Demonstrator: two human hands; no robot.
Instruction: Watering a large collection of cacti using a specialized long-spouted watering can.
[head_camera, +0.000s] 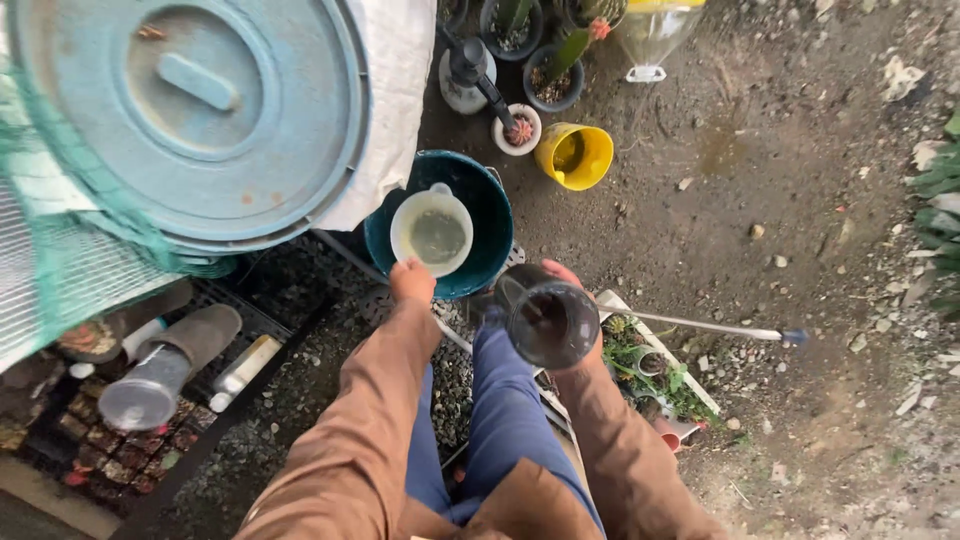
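My left hand (412, 281) grips the handle of a white scoop cup (432, 233) held over a dark teal bucket (488, 205). The cup holds some murky water. My right hand (566, 275) is mostly hidden behind a dark clear plastic bottle (549, 322) that it holds upright, mouth towards the camera. Both arms wear brown sleeves, and blue trousers show between them.
A big blue lidded barrel (190, 110) with green netting stands at upper left. A yellow pot (574, 155), small cactus pots (518, 129) and a spray bottle (466, 75) sit beyond the bucket. A planter box with seedlings (655, 375), a thin white rod (700, 326) and containers (160, 375) lie on gravel.
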